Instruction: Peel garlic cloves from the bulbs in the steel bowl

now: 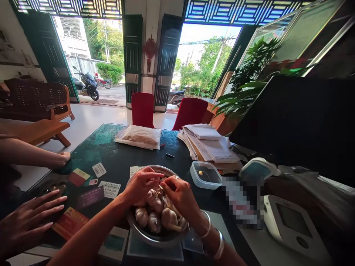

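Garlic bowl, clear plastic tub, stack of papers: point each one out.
Garlic bowl (155, 238), head view, on its near metal rim.
Clear plastic tub (205, 175), head view, on its lid.
Stack of papers (213, 146), head view, on the top sheet.

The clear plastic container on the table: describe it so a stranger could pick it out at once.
Start at the glass-topped table and find the metal bowl of garlic where both hands work. Just right of the bowl's far rim, before the stack of papers, sits the clear plastic container. It alone is see-through, a shallow rounded rectangle with one small yellowish piece inside.
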The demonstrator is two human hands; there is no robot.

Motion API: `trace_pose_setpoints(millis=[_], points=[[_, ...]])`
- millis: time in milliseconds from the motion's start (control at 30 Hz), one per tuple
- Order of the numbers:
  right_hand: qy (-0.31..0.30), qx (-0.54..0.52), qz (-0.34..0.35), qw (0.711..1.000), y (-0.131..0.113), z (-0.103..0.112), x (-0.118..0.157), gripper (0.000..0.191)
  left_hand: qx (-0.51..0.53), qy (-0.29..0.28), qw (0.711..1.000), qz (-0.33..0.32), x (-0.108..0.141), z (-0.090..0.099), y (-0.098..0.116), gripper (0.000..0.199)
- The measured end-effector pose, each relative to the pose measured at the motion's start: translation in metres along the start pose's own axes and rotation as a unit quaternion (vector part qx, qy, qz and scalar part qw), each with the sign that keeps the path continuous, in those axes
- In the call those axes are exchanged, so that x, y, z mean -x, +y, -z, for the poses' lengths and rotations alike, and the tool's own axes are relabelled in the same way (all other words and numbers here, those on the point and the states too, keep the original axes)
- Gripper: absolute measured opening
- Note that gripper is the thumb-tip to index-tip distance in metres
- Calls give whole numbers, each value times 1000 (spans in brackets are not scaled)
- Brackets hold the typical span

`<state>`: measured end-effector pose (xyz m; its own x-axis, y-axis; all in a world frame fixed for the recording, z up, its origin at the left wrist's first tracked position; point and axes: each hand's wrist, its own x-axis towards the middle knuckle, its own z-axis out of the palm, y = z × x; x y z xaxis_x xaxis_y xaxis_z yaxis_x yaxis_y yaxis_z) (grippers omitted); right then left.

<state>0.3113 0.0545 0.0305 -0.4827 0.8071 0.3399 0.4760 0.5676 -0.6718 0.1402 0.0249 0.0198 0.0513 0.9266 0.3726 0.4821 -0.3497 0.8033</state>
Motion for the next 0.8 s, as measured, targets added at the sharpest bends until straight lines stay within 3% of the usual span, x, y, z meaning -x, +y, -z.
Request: trace_pose_setpoints(millis=[267,800], points=[[57,-37,83,994,0,-3,1,15,-40,4,999,4,1,-2,-1,24],[72,2,104,992,4,-11,5,14,-40,10,999,-21,3,-3,2,17]])
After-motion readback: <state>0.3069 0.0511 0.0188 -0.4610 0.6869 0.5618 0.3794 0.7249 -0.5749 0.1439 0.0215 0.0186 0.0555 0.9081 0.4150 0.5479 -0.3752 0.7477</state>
